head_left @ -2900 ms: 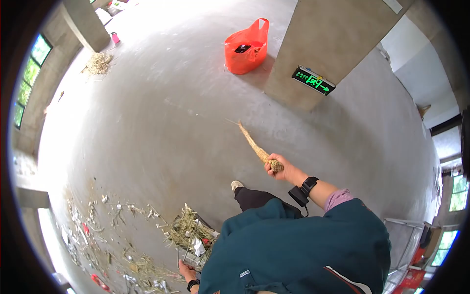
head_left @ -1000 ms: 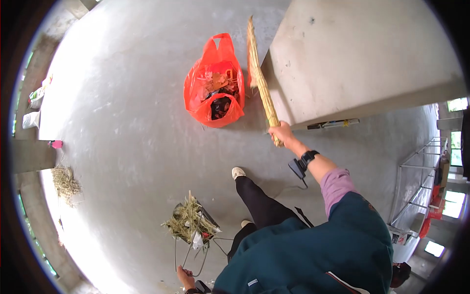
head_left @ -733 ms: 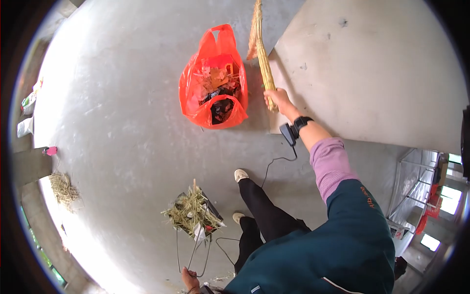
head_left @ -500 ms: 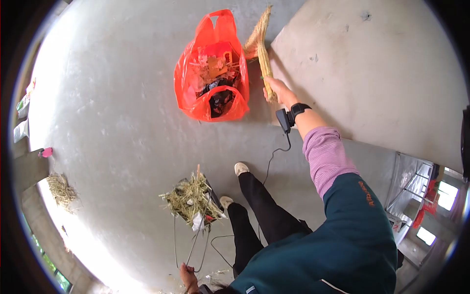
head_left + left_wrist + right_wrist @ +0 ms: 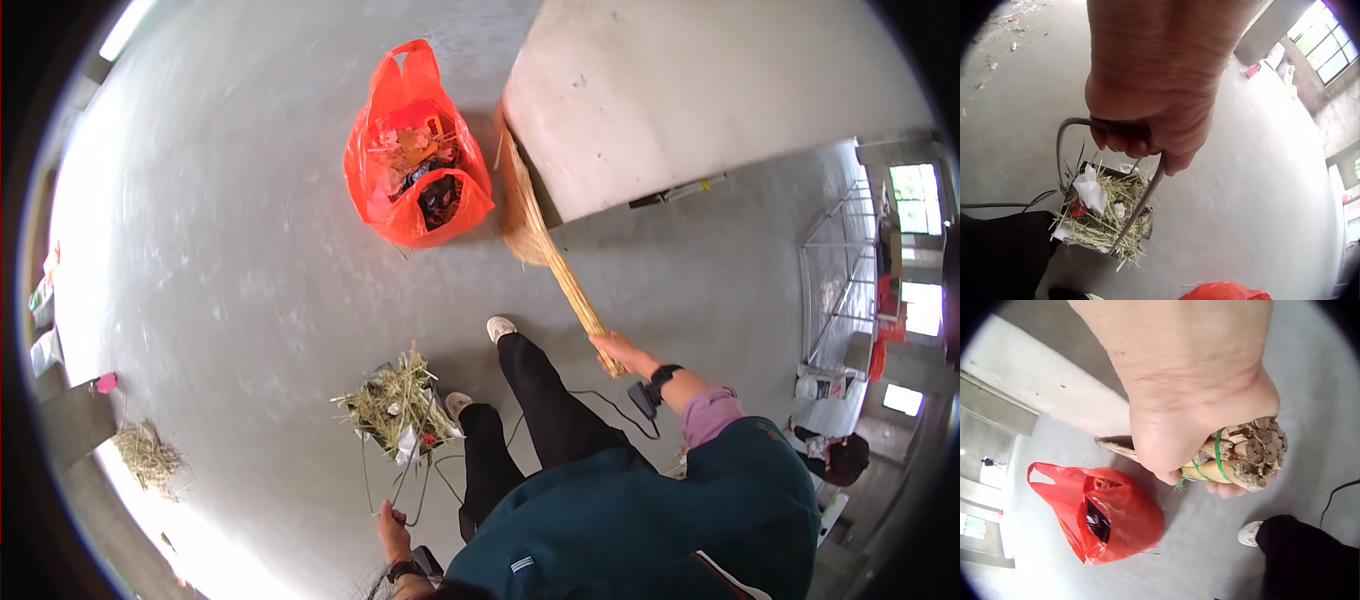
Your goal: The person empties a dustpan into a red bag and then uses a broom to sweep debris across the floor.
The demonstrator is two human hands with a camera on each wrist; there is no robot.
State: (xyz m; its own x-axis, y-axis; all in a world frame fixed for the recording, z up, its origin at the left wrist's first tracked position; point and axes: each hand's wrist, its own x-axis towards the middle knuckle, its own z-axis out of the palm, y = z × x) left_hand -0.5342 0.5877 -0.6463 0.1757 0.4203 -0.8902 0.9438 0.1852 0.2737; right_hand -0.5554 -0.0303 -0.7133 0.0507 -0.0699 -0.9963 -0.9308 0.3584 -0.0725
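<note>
My right hand [image 5: 622,355] grips the straw broom [image 5: 572,288] near the butt of its handle, where green ties bind the stalks in the right wrist view. The broom's flared head [image 5: 522,225] lies along the foot of the concrete pillar, beside the red plastic bag [image 5: 375,215]. My left hand [image 5: 395,532] has its fingers curled round the bent wire handle [image 5: 1149,192] of a dustpan [image 5: 1100,167]. Heaped in that pan are straw [image 5: 1124,219], white paper scraps [image 5: 1090,189] and a red bit; the heap hides most of the pan.
The pillar [image 5: 680,100] stands ahead on the right. Paper scraps and dark plastic fill the open red bag. A straw pile [image 5: 148,458] lies by the left wall. A cable [image 5: 610,400] hangs from the right wrist. Another person [image 5: 835,458] is at the far right.
The broom first swung forward beside the pillar, then came back toward my body, its head now by the pillar's near corner. The loaded dustpan stays at my left side, away from the earlier littered floor.
</note>
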